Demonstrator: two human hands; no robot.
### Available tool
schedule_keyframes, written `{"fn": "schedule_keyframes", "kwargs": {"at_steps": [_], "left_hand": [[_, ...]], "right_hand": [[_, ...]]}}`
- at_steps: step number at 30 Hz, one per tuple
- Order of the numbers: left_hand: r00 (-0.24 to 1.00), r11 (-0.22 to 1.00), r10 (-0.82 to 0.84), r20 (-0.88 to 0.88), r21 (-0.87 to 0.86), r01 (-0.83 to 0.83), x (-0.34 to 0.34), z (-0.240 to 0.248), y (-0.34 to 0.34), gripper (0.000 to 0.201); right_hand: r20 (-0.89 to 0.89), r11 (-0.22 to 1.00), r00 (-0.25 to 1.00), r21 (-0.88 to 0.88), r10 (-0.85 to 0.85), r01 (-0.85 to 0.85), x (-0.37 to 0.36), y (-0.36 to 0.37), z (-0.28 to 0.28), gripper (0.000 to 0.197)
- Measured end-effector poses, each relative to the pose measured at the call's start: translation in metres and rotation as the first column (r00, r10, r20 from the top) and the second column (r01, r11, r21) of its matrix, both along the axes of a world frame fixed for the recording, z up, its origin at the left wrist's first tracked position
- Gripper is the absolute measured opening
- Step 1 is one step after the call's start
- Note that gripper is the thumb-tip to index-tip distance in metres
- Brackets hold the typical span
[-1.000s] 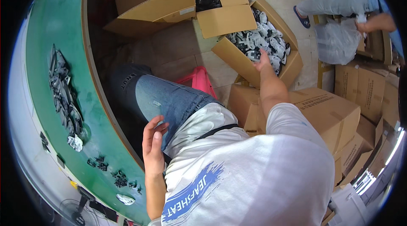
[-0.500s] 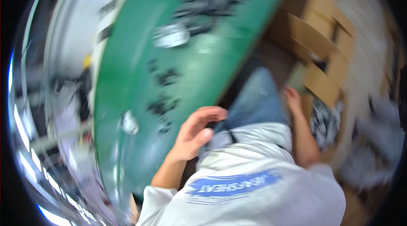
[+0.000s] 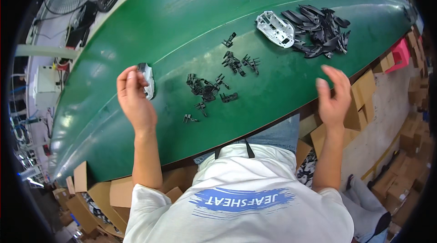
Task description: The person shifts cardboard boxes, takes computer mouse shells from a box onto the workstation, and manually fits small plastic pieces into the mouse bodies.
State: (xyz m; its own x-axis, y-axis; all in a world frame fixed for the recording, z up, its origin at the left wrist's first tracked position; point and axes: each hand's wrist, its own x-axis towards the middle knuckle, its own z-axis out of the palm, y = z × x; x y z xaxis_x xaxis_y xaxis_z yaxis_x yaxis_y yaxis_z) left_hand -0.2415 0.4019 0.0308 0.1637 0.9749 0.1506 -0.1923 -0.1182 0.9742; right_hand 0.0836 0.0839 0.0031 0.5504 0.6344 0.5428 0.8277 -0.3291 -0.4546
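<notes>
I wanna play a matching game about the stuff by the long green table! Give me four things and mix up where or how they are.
1. Curved, pointed black plastic pieces
2. Pale grey plastic shell with holes
3. Rounded black-and-white plastic piece
4. Bare right hand

A. Beside the left hand
B. Open, holding nothing
C. At the left end of the black heap
D. Heaped together on the green table

Pairs: 1-D, 2-C, 3-A, 4-B

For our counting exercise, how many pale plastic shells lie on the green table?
2: one pale shell beside the pile of curved black pieces; one white-and-black shell at the person's left hand. Others could be hidden under the pile.
</notes>
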Motion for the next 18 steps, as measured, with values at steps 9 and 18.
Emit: {"fn": "schedule_keyframes", "kwargs": {"at_steps": [9,18], "left_hand": [[0.732,0.601,-0.590,-0.340,0.421,0.679,0.061,-0.007,-0.091,0.013],[0.835,0.825,-0.548,0.039,-0.139,0.548,0.121,0.014,-0.041,0.047]], "right_hand": [[0.365,0.922,0.914,-0.387,0.177,-0.024,0.020,0.109,0.003,0.029],[-0.685,0.933,0.666,0.357,0.296,-0.048,-0.022,0.128,0.033,0.023]]}}
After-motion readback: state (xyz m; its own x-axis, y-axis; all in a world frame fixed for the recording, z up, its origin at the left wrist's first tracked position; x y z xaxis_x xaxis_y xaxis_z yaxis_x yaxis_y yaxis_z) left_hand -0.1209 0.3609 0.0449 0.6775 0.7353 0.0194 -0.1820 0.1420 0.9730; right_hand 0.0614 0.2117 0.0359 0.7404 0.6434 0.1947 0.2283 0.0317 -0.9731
